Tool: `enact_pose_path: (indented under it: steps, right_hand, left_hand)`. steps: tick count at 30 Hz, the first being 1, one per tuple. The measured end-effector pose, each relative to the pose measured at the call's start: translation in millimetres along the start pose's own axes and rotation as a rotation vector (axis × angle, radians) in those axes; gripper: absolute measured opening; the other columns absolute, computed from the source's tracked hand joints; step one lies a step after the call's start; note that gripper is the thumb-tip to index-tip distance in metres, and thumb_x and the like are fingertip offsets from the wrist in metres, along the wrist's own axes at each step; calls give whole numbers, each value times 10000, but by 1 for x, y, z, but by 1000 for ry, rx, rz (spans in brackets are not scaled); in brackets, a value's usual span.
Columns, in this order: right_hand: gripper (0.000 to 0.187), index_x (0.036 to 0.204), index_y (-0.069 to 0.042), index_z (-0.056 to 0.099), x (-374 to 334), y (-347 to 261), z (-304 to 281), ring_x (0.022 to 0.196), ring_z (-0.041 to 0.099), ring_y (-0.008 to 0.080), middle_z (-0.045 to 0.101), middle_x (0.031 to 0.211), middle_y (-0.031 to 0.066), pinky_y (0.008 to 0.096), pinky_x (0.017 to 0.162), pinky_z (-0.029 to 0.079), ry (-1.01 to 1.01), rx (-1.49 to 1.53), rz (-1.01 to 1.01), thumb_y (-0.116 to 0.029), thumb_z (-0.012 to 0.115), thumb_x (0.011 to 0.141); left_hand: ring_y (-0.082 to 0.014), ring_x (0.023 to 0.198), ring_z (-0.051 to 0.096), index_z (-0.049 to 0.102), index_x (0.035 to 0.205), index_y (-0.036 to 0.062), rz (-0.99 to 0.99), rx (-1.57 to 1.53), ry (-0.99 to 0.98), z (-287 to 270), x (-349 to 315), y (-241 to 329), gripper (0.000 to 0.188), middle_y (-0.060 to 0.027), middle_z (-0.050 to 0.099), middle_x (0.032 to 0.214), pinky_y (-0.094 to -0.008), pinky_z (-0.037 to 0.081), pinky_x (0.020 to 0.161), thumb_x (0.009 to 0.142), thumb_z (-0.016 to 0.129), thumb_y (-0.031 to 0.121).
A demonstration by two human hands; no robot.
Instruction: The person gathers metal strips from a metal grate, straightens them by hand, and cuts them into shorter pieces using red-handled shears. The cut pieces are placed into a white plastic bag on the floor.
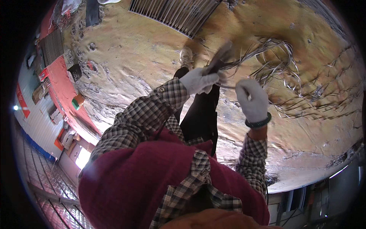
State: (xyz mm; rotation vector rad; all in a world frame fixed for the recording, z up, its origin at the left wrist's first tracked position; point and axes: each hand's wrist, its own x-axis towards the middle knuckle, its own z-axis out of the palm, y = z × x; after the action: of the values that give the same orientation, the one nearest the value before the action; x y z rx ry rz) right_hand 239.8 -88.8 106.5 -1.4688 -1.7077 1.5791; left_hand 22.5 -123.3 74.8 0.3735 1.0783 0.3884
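Note:
My left hand (199, 81), in a white glove, is closed round a bundle of dark, flat strips (218, 62), which is partly blurred. From the bundle, long thin grey-white strips (280, 68) trail off to the right in a loose tangle on the ground. My right hand (251, 100), also white-gloved and with a dark green band at the wrist, is closed a little to the right. One thin strip seems to stretch between both hands, its end hidden in the right fingers.
Worn yellowish sheeting (133, 49) with holes and wrinkles covers the ground. A slatted metal grate (175, 15) lies at the far side. My shoe (186, 57) stands beyond the left hand. Red cloth (66, 82) and a green-orange object (78, 102) are at left.

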Motion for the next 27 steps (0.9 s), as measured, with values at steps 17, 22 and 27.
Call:
enact_pose_path:
  steps: [17,22,27]
  right_hand:
    - [319,1170,26,499,28,-35,30,607,546,87,595,801,59,210,552,468,399,646,323,-27,519,856]
    - [211,1040,22,596,28,-30,38,652,528,56,610,808,22,194,587,438,299,522,363,-38,550,843]
    - [175,991,19,613,27,-23,48,703,534,54,615,825,15,200,626,434,376,469,358,-37,557,835]
  left_hand:
    - [-62,378,389,587,904,2,-180,-68,92,20,-15,6,307,-69,607,673,-219,290,345,876,550,306]
    - [-67,395,425,615,875,19,-215,-15,87,14,-10,-15,265,-70,641,738,-224,338,346,861,557,277]
    - [-74,369,425,559,955,8,-259,-13,94,12,-8,-22,249,-91,631,760,-223,339,326,887,554,247]
